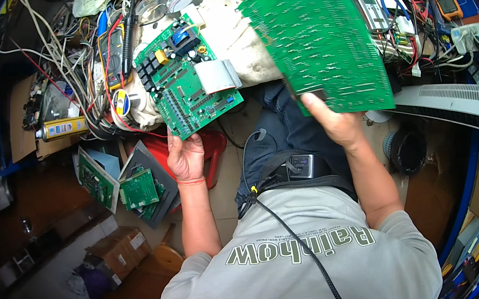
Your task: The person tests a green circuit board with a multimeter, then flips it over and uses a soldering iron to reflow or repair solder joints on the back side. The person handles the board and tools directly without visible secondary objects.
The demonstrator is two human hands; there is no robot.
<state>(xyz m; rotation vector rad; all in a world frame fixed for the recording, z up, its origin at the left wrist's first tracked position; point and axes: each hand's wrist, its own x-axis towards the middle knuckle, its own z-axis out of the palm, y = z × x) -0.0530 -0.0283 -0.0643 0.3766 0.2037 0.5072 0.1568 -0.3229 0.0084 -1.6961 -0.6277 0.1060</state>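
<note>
My left hand [186, 158] is closed on the lower edge of a green circuit board [183, 87]. This board shows its component side, with black relays, a blue transformer and a grey ribbon cable [216, 77] folded over it. My right hand [337, 119] grips the lower edge of a larger green circuit board [321, 36], its thumb on the near face. That face carries rows of solder joints and is slightly smeared by motion. The larger board stands tilted over the right part of the cloth-covered bench [231, 41]; its other side is hidden.
Left on the bench lie a multimeter [112, 54], tangled cables [53, 47], a solder spool [121, 102] and a yellow spray can [64, 128]. An orange multimeter [447, 1] sits far right. Below left, more boards [139, 190] lean near a red stool [212, 159]; a dark bin [406, 149] stands right.
</note>
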